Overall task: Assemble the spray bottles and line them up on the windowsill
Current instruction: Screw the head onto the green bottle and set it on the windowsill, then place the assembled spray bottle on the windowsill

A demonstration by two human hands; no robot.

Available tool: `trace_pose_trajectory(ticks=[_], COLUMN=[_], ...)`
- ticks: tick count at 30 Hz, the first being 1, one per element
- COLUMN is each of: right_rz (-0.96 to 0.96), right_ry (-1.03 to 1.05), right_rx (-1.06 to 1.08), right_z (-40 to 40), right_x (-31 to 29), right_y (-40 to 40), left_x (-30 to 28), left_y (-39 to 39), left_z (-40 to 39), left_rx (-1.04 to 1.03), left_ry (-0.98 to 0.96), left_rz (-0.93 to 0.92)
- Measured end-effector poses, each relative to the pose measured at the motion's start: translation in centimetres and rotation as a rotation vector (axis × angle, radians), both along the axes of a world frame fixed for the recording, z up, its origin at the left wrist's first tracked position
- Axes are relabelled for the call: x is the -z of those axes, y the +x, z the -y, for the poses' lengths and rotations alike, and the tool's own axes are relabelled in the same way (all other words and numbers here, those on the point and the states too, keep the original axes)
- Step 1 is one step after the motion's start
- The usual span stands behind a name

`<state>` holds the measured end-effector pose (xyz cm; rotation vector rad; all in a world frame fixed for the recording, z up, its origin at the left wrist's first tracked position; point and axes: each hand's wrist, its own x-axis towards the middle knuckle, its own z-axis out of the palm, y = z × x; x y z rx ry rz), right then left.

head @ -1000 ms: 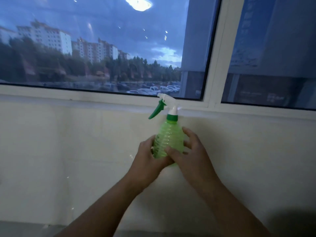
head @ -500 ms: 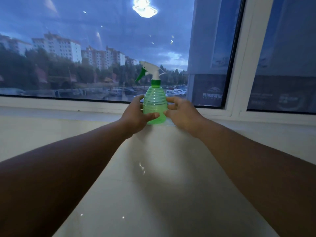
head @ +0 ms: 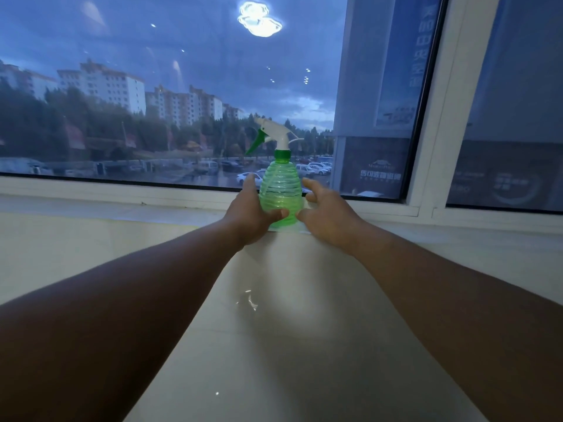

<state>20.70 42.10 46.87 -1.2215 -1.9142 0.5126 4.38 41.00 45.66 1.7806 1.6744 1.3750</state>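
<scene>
The bottle [head: 280, 190] stands upright on the sill [head: 122, 208] just in front of the window [head: 170, 86], its long axis vertical. The spray head [head: 275, 132] sits on top, with the nozzle and the green trigger [head: 255, 144] pointing left and a thin white tail reaching right. The body is clear green plastic, bulb-shaped and ribbed with rings all round, narrowing to a solid green collar under the white head. A dip tube shows faintly inside.

The left hand [head: 253, 214] grips the lower body, fingers up its left side and thumb curled across the front near the base. The right hand [head: 329, 211] is spread beside the bottle on the right, fingers loose and apart; whether its thumb touches the base I cannot tell.

The sill is pale, smooth and glossy, catching a lamp glare below the arms.

Half a second ago both hands clasped the bottle; now the right one has loosened off it, and the bottle sits further forward, with its base down on the sill
</scene>
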Motion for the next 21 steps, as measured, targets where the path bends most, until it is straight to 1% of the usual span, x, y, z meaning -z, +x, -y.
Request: trace_pose_trajectory(ticks=[2,4,6,8,13,18,21], right_rz=[0.009,0.008,0.001,-0.013,-0.019,0.014,0.044], right_ry=[0.025,0.055,0.084,0.107,0.1,0.035,0.008], right_rx=[0.027,0.045,0.051,0.05,0.06,0.035,0.056], right_z=[0.4,1.0,2.0,2.9,6.2,8.1,9.4], right_x=[-0.3,-0.3,-0.1,0.2,3.1,6.0,8.5], right_y=[0.3,0.9,1.4,1.7,2.8,4.2,5.1], left_x=[-0.1,0.2,1.0,1.8,4.7,7.3,10.3], left_y=[0.3,0.7,1.4,2.2,5.3,7.0,7.8], left_z=[0.6,1.7,3.1,4.3,7.2,8.9,10.6], left_rx=[-0.09,-0.144,-0.131,-0.076,-0.027,0.01,0.084], left_ry=[0.077,0.214,0.351,0.418,0.318,0.223,0.097], left_rz=[-0.005,0.009,-0.001,-0.02,-0.058,-0.1,-0.101])
